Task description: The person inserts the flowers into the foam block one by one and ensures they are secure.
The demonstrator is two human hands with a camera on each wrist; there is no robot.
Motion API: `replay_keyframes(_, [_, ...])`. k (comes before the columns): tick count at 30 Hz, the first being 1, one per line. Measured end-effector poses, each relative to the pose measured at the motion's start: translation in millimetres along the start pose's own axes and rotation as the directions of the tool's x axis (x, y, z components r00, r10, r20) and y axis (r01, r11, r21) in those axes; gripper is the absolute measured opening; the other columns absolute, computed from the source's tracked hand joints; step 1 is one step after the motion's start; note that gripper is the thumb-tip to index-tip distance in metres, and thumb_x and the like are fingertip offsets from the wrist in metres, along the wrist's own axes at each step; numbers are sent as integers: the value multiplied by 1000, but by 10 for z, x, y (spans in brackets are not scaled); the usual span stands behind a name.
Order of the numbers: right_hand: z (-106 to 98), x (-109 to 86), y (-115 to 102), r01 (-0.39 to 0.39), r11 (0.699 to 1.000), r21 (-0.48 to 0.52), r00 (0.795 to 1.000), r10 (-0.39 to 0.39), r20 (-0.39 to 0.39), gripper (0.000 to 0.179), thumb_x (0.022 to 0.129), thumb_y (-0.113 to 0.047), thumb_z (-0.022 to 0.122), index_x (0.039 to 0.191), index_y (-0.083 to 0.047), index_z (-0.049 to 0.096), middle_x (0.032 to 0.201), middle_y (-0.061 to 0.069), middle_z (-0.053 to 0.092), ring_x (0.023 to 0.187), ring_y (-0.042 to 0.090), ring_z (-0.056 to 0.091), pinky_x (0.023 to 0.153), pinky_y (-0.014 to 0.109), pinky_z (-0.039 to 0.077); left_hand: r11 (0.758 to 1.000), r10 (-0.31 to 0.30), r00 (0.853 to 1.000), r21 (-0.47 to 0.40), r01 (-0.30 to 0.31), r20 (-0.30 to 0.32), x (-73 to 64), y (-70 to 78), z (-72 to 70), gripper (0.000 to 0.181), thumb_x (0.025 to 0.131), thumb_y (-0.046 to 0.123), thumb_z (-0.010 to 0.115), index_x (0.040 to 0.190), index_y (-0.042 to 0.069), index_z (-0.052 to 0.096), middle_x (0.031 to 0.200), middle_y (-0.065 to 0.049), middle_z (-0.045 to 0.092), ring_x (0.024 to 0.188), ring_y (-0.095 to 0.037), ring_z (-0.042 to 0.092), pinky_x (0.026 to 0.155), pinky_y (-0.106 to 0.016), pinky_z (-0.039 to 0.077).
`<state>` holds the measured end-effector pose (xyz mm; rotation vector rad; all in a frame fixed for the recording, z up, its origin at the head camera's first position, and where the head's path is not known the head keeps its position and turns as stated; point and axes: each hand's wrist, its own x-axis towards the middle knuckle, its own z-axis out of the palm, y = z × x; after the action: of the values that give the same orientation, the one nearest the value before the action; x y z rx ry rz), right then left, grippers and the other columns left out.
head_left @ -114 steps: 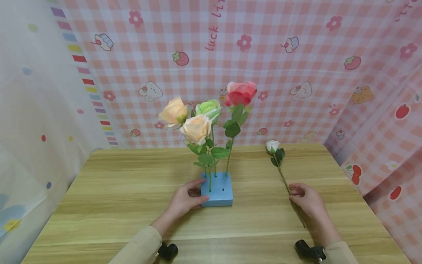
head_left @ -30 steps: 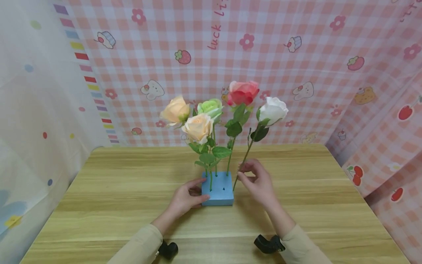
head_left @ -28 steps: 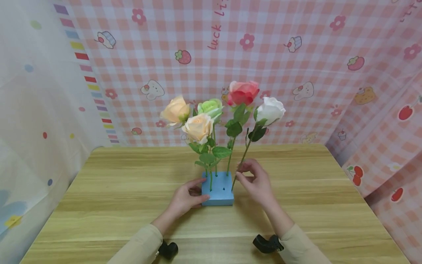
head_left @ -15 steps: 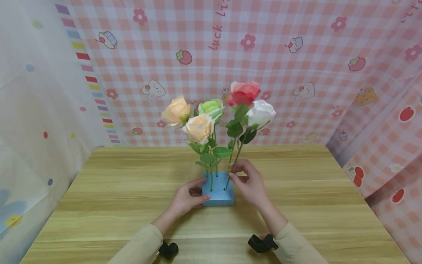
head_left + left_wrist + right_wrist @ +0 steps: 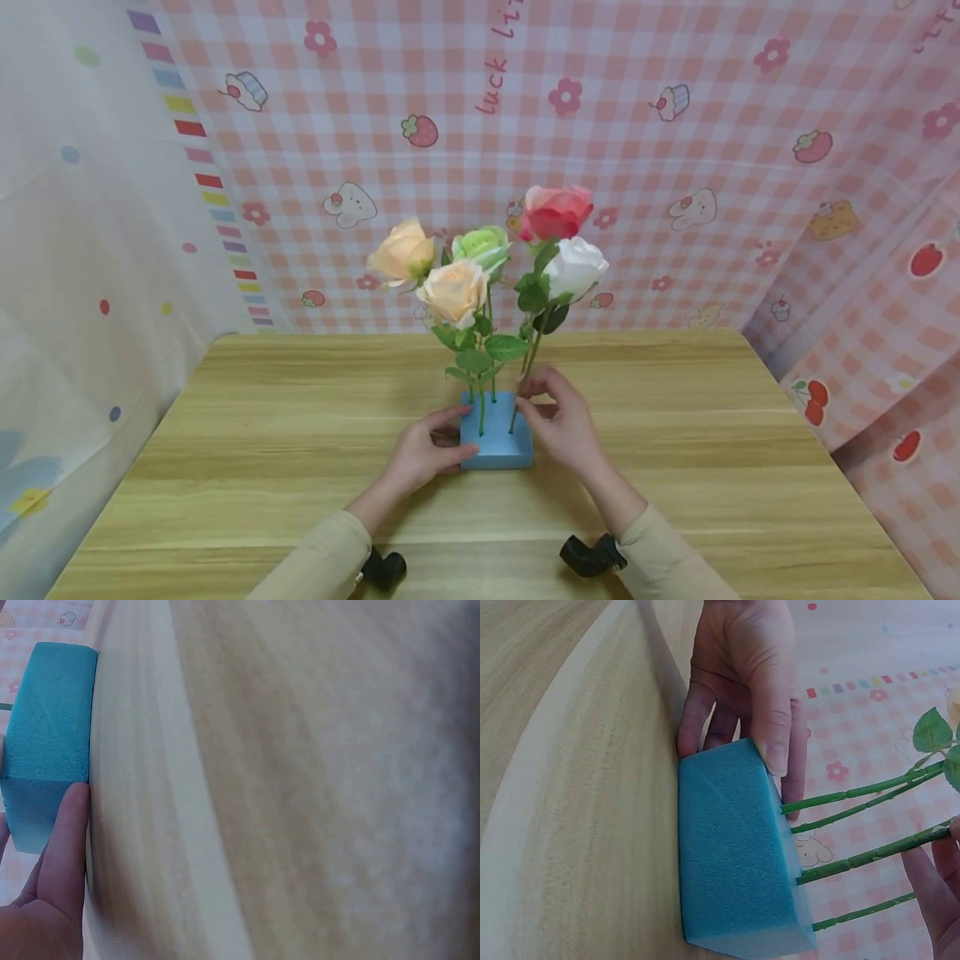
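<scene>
My left hand (image 5: 423,446) grips the left side of a blue foam block (image 5: 497,452), thumb at the front and fingers behind. The block lies flat on the table; the left wrist view shows its blue side (image 5: 56,712). Between thumb and fingers, my right hand (image 5: 561,421) pinches the stem of a white rose (image 5: 576,268). That stem (image 5: 870,856) enters the block's top near the front right, leaning slightly right. A pink-red rose (image 5: 557,213), a green rose (image 5: 482,245) and two peach roses, one at left (image 5: 402,252) and one in front (image 5: 452,293), also stand in the block.
The wood-grain table (image 5: 262,433) extends around the block. A pink checked cloth (image 5: 450,67) hangs behind and to the right, a white dotted one (image 5: 60,250) at left. Black wrist devices, left (image 5: 385,571) and right (image 5: 591,557), sit by the sleeves.
The white rose, lying at the right earlier, was lifted by my right hand and carried left. Its stem end went into the block's front right hole and it became more upright. The left hand stayed put.
</scene>
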<state>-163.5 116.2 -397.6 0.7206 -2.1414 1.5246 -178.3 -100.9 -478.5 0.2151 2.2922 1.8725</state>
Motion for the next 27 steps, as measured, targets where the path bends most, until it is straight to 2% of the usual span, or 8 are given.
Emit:
replay_keyframes(5, [14,-18,10,-8,1000,-11,1000,8,6,19,81,21,66,93,9,57,96,26,64,83,36,64,65,29,61,1000,2,1000,-4,-2,-3,-7,6,3,57,80,8,83,134,6,62,104,-16,63,83,-22,65,64,-37,62])
replay_keyframes(13, [29,-38,38,-9,1000,-16,1000,9,20,21,80,22,66,94,8,58,91,21,63,81,34,63,64,28,60,1000,4,1000,11,-4,-12,-15,18,16,57,81,5,82,134,4,61,104,-17,63,83,-22,65,64,-39,62])
replay_keyframes(21, [47,-68,99,3,1000,-7,1000,-2,21,22,79,24,66,96,11,59,88,22,62,80,34,63,63,28,61,1000,17,1000,20,-17,-5,-166,320,16,53,83,-1,78,132,-4,59,103,-24,62,81,-24,64,67,-46,62])
replay_keyframes(27, [62,-88,127,-21,1000,-13,1000,21,20,21,80,23,66,93,10,58,90,23,63,81,33,64,64,29,61,999,36,999,7,-36,3,-207,383,10,54,82,0,79,132,-6,59,104,-24,62,83,-25,65,67,-44,62])
